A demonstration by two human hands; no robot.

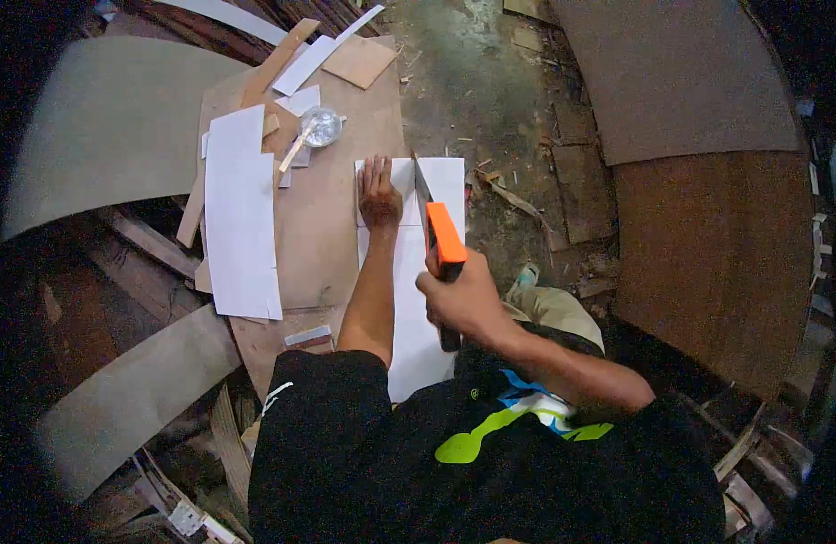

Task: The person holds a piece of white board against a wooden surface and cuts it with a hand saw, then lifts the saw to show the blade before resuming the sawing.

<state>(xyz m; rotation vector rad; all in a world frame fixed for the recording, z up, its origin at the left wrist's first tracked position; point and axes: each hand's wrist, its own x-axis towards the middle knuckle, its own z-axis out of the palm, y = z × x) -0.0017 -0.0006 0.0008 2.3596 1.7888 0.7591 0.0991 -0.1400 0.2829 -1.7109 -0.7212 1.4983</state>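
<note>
A white board [418, 299] lies lengthwise before me, its right side reaching past the edge of the wooden worktop. My left hand [380, 195] is laid flat on the board's far left part, fingers stretched forward. In my right hand [463, 295] is a handsaw [446, 234] with an orange and black handle, the fingers wrapped round the grip. Its narrow blade points away from me and meets the board near the far edge. A thin line crosses the board just below my left hand.
Left on the worktop [323, 227] lies another white panel [241, 218]. Beyond it stand a clear cup [322, 127] with a wooden stick, and several offcuts. Large brown sheets [699, 254] lean at the right. Scraps litter the concrete floor [454, 82].
</note>
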